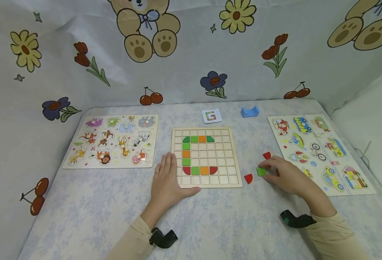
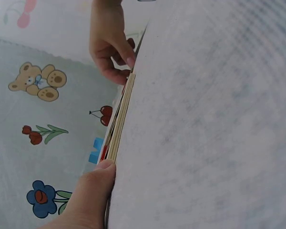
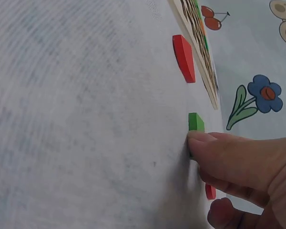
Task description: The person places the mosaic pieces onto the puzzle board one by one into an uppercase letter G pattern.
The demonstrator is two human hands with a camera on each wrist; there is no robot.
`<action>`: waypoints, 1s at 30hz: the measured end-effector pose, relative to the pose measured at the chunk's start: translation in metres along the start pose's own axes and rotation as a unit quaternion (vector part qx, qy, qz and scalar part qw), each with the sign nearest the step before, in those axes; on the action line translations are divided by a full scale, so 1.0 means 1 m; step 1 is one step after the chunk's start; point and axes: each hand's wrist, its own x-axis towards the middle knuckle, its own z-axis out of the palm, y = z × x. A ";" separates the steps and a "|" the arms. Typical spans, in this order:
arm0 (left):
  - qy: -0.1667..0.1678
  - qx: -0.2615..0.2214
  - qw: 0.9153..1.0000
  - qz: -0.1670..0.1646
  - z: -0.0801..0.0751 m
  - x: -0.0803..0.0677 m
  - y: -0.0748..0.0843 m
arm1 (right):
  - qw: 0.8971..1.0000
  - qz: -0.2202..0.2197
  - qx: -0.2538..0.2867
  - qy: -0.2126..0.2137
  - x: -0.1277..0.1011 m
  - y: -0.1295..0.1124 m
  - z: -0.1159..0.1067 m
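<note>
A wooden grid board [image 1: 233,180] lies in the middle of the table, with green, orange and red tiles forming a C shape. My left hand [image 1: 167,173] rests flat on the table, fingers straight, against the board's left edge; in the left wrist view its thumb [image 2: 95,188] touches the board edge [image 2: 121,117]. My right hand [image 1: 270,169] is to the right of the board, and its fingertips pinch a small green square tile [image 1: 261,172] that lies on the table [image 3: 196,122]. A red quarter-round tile [image 1: 248,178] lies between that tile and the board. Another red tile [image 1: 267,155] lies just behind the hand.
An animal peg puzzle [image 1: 113,141] lies to the left and a vehicle peg puzzle [image 1: 320,151] to the right. A pattern card [image 1: 211,116] and a blue block [image 1: 250,111] sit behind the board. A printed cloth wall rises behind and at both sides.
</note>
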 end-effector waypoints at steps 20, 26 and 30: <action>-0.003 -0.003 1.000 0.001 0.000 0.000 -0.001 | 0.994 -0.022 0.104 0.035 0.048 -0.041 0.017; -0.002 0.002 1.000 0.001 0.000 0.001 0.000 | 0.989 -0.037 0.139 0.023 0.067 -0.075 0.033; -0.002 0.001 1.000 0.000 0.000 0.001 0.000 | 0.989 -0.052 0.138 0.018 0.076 -0.090 0.042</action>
